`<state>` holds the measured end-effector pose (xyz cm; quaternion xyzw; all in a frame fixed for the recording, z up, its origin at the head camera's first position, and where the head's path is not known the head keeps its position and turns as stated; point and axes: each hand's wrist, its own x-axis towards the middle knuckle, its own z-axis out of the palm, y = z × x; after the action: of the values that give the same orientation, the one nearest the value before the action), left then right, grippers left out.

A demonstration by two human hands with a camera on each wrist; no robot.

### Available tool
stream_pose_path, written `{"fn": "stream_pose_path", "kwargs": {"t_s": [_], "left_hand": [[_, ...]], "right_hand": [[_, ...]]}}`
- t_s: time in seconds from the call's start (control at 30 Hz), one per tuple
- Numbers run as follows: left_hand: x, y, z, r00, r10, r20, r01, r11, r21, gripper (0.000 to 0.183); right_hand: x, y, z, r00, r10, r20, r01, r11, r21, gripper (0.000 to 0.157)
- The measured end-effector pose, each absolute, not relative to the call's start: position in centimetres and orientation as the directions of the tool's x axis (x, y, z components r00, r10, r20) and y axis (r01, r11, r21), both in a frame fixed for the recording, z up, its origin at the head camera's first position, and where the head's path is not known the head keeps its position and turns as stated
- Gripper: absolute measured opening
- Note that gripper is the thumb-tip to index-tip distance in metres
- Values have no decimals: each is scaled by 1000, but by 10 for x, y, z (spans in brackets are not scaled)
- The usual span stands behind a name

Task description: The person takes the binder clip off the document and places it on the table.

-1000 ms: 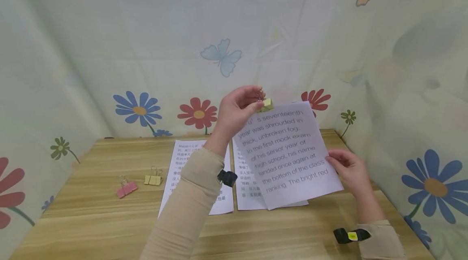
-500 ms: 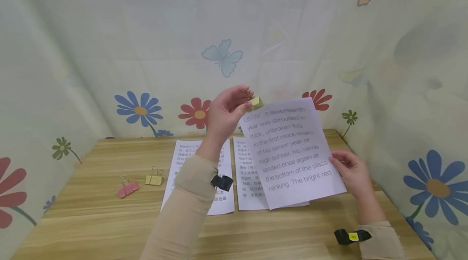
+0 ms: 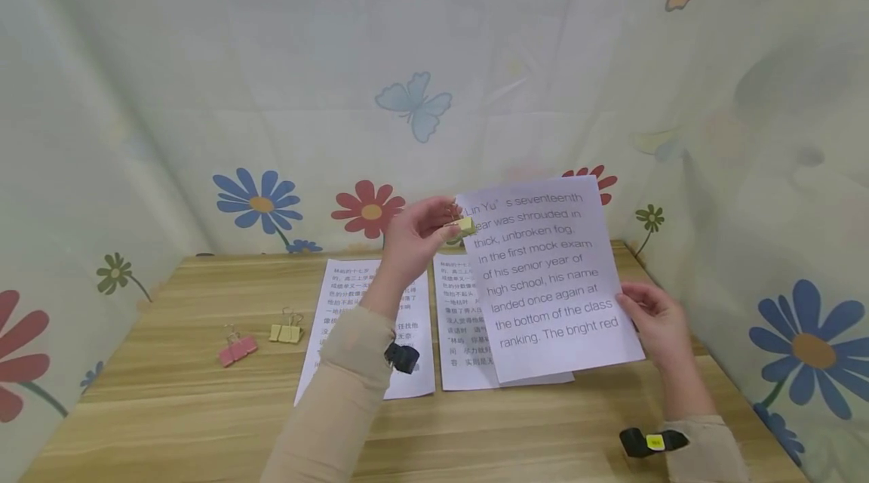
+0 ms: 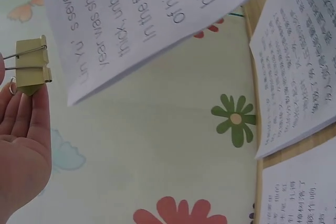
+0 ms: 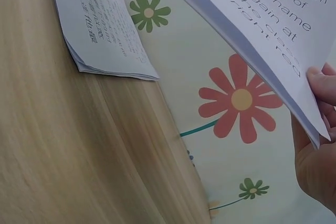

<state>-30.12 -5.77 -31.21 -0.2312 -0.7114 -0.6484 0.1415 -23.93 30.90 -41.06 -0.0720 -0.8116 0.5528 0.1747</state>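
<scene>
My left hand pinches a yellow binder clip by its wire handles, thumb on the near side. In the left wrist view the clip's mouth faces the printed sheets, with a small gap between clip and paper. The sheets, printed in large English text, are held up off the table as a thin stack. At their lower right edge, my right hand pinches them between thumb and fingers. The right wrist view shows more than one layer along the stack's edge.
Two stacks of Chinese text lie on the wooden table: the left stack and the right stack, partly behind the raised sheets. A pink binder clip and another yellow binder clip stand further left. Floral cloth surrounds the table.
My left hand has drawn the yellow clip leftward off the sheets' top edge and lowered it beside their upper left corner. The sheets have turned more upright; my right hand keeps its grip.
</scene>
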Motion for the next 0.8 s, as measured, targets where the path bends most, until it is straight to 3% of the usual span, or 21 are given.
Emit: {"fn": "stream_pose_path", "kwargs": {"t_s": [0.5,0.8], "left_hand": [[-301,-95,-367,-920,109,376,390,161,907,40],[-285,-116,-385,-944,43,328,330,185,926,39]], "right_hand": [[-239,305,-422,-916,381,122,1,307,-952,22],[-241,303,-429,-909,392,140,-33,267,-963,20]]}}
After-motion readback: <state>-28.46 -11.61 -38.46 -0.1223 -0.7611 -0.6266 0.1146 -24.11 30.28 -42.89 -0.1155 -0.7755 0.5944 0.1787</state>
